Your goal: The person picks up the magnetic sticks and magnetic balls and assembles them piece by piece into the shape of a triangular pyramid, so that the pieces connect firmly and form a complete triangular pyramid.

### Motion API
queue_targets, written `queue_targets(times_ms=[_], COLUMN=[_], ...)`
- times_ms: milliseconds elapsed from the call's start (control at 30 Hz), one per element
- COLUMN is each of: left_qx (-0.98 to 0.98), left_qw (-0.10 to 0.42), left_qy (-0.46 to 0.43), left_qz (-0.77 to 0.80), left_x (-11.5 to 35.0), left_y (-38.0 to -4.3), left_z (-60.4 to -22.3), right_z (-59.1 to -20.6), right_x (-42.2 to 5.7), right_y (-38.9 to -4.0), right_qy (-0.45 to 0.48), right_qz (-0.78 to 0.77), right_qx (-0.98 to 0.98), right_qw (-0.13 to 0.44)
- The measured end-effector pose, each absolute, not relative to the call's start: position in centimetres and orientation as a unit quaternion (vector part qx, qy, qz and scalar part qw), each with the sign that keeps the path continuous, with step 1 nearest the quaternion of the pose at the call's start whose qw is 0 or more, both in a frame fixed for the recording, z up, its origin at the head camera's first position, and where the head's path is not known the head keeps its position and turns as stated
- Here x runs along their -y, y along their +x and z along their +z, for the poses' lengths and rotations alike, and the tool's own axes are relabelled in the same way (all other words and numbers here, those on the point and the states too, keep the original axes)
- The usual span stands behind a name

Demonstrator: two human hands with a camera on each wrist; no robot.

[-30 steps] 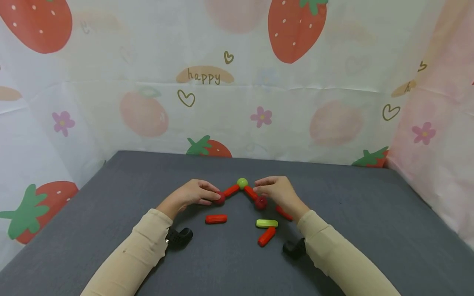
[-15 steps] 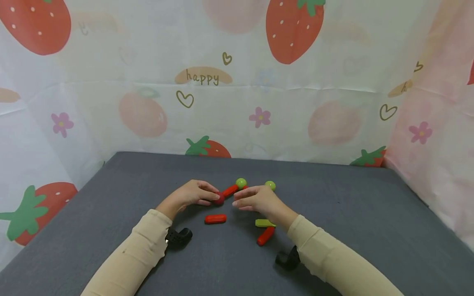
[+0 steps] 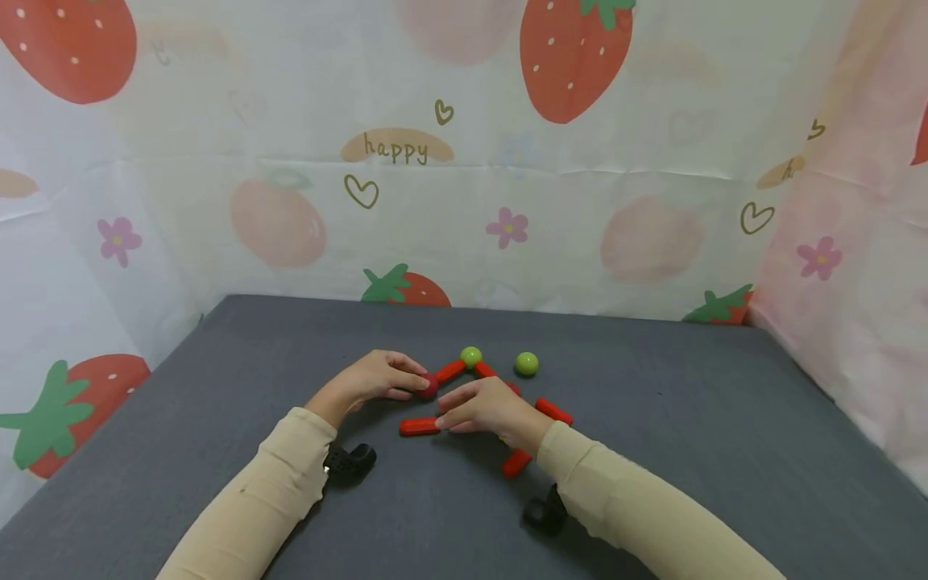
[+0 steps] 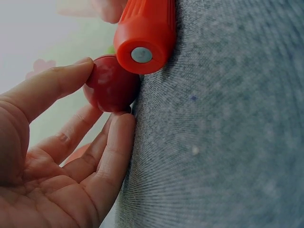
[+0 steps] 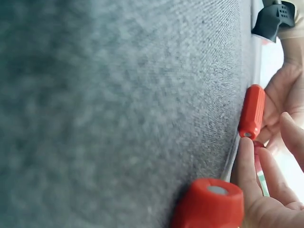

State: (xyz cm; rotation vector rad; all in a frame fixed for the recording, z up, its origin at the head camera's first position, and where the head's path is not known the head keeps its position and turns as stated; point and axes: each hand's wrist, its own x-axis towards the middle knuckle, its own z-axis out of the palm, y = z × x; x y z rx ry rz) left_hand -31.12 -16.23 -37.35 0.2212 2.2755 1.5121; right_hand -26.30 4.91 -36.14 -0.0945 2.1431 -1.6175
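My left hand point(image 3: 373, 374) pinches a dark red ball point(image 4: 110, 85) between thumb and fingers. From that ball a red magnetic rod point(image 3: 451, 371) runs to a green ball point(image 3: 471, 357), and a second red rod point(image 3: 485, 370) slopes down toward another red ball point(image 3: 514, 388), mostly covered by my right hand. My right hand point(image 3: 486, 409) reaches over a loose red rod point(image 3: 417, 427), its fingertips right at the rod's near end. In the right wrist view the thumb stands apart from that rod point(image 5: 252, 111). A pale metal disc shows in the rod's end.
A loose green ball point(image 3: 527, 364) lies behind my right hand. One red rod point(image 3: 554, 411) lies beyond the right wrist, another red rod point(image 3: 517, 463) beneath the forearm. Black wrist devices point(image 3: 545, 514) hang under both sleeves. A printed curtain point(image 3: 507, 266) borders the grey table point(image 3: 290, 338).
My right hand has left the right-hand red rod and ball and moved left and nearer, to the loose red rod. The loose green ball has come into view. My left hand has stayed on its ball.
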Motion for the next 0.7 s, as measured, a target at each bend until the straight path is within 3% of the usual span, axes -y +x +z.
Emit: queue_targets(times_ms=[367,700], left_qx=[-0.813,-0.804], left_qw=[0.198,0.2], left_qy=[0.074,0.084], left_qz=[0.542,0.553], left_x=[16.12,16.29], left_y=[-31.17,-31.11], left_z=[-37.32,-37.46], right_z=[-36.37,-36.43], right_x=[-4.37,-3.92], right_y=[-26.48,-26.39], right_qy=[-0.03,-0.049], right_qz=[-0.563,-0.511], right_qx=[-0.794,-0.835], right_qw=[0.229,0.198])
